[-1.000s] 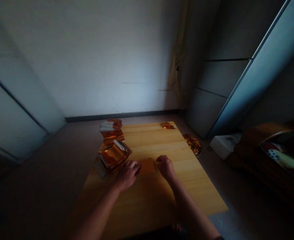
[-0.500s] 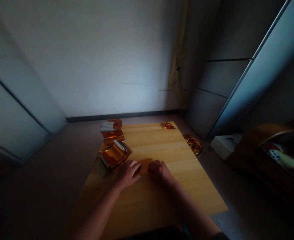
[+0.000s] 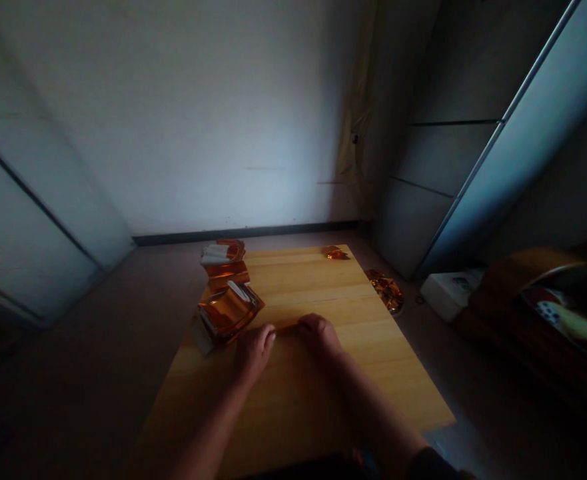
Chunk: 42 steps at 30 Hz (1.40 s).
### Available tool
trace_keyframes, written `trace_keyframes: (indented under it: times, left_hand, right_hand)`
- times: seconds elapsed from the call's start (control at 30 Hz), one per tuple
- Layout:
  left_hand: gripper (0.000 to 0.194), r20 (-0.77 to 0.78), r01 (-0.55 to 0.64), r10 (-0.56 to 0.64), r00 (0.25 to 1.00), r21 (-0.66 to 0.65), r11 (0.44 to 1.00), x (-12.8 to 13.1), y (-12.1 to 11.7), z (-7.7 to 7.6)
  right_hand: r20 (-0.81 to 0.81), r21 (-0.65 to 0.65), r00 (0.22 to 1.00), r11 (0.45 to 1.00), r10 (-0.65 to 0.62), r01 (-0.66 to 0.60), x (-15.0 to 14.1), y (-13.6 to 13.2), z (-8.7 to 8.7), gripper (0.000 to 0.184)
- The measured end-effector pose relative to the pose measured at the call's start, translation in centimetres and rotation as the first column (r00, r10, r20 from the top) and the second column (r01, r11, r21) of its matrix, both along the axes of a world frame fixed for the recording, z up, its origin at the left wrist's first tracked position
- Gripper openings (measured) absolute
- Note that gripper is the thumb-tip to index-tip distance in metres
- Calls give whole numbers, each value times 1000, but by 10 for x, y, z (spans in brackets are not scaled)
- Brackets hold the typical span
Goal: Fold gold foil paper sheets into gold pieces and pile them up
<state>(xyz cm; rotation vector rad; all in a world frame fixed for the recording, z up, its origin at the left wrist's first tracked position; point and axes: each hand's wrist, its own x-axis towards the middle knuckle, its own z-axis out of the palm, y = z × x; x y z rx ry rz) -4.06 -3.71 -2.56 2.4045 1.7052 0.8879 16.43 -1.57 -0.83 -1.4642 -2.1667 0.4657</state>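
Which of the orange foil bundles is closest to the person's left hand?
The large folded orange foil bundle, just beside the left hand; the stack topped with white paper lies farther away.

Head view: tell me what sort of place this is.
Probably a plain room in a home, perhaps a bedroom: there is a tall grey panelled cupboard, a patterned cloth on brown furniture, and a pale wooden table holding orange foil packets.

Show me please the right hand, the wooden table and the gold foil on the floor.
Right hand [image 3: 318, 335]: head view, on the back of the hand.
Wooden table [image 3: 293, 400]: head view, on its bare top.
Gold foil on the floor [image 3: 387, 293]: head view, on its middle.
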Motion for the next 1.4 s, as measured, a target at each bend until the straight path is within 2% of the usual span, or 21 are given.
trace_keyframes:
  times: [0.13,0.3,0.47,0.6,0.9,1.13,1.23,1.4]
  left_hand:
    - [21,82,-99,100,992,-17,995,5,10,-6]
    - [30,99,-172,178,979,-62,983,10,16,-6]
    - [37,89,-186,193,977,-76,980,14,16,-5]
    - [41,79,-170,172,982,-35,985,14,16,-7]
    - [48,14,-151,150,989,11,989,15,16,-7]
    - [48,-74,-150,150,986,4,989,14,16,-8]
    - [45,-96,-153,155,983,25,988,14,13,-6]
    - [28,-198,-105,111,974,42,994,18,7,6]
  right_hand:
    - [64,-127,983,975,-173,180,-11,4,11,20]
    - [155,-109,952,953,-264,282,-20,5,9,30]
    - [204,-23,934,952,-293,304,-25,5,0,27]
    - [213,28,931,954,-297,298,-27,3,-2,25]
    - [188,9,939,957,-287,290,-27,3,-6,29]
    - [195,5,937,955,-292,296,-26,3,-2,22]
    - [200,7,936,956,-290,294,-26,3,-3,18]
    - [197,58,935,955,-295,289,-25,3,-7,14]
